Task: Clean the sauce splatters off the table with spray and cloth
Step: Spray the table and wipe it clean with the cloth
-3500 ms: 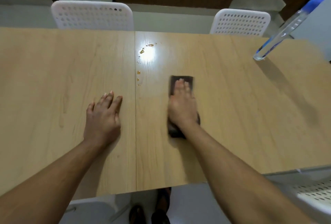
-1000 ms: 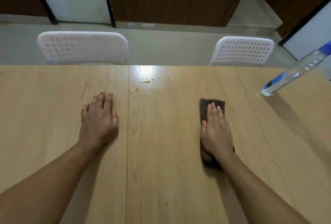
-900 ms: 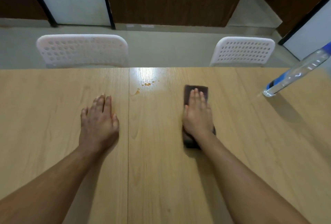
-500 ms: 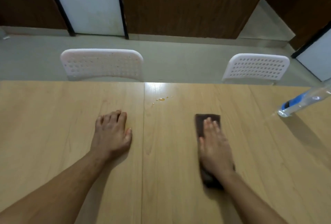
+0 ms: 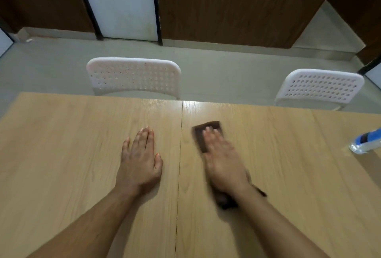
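Cloth [image 5: 206, 134] lies flat under my right hand [image 5: 223, 160], fingers straight and pressing it to the table [image 5: 82, 154] just right of the centre seam [image 5: 180, 154]. My left hand [image 5: 140, 160] rests flat on the wood, fingers relaxed, holding nothing, bracing me. I see no splatters; motion blur and the glare [image 5: 198, 106] near the far edge may hide some. The spray bottle [image 5: 366, 143] stands well apart at the right edge. To wipe well, I judge I should keep the whole palm down with even pressure, run overlapping passes toward the far edge and across the seam, where sauce could lodge, and turn the cloth to a fresh face rather than smear residue back.
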